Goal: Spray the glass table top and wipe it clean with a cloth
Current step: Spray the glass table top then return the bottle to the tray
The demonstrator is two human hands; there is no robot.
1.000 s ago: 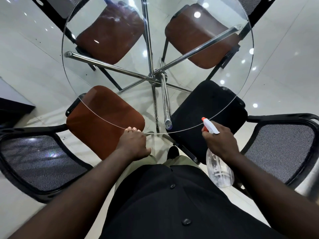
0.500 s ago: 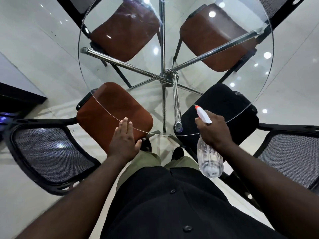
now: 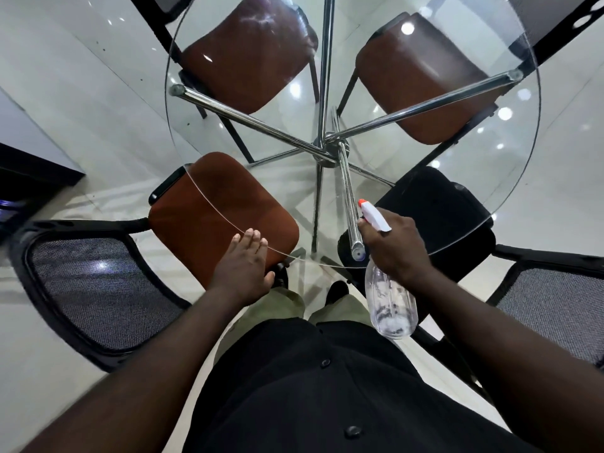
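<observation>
Rust-brown chair seats under clear glass; black mesh chair backs; white spray head tipped orange.

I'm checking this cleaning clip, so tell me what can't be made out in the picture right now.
- Cloth: none shows in the head view; the left hand lies open and bare.
- Glass table top: its far rim is cut off by the top edge.
- Spray bottle: its trigger is hidden under the right hand.
- Spray or smears on the glass: too faint to tell.

Glossy pale floor — brown-seated chairs
</observation>
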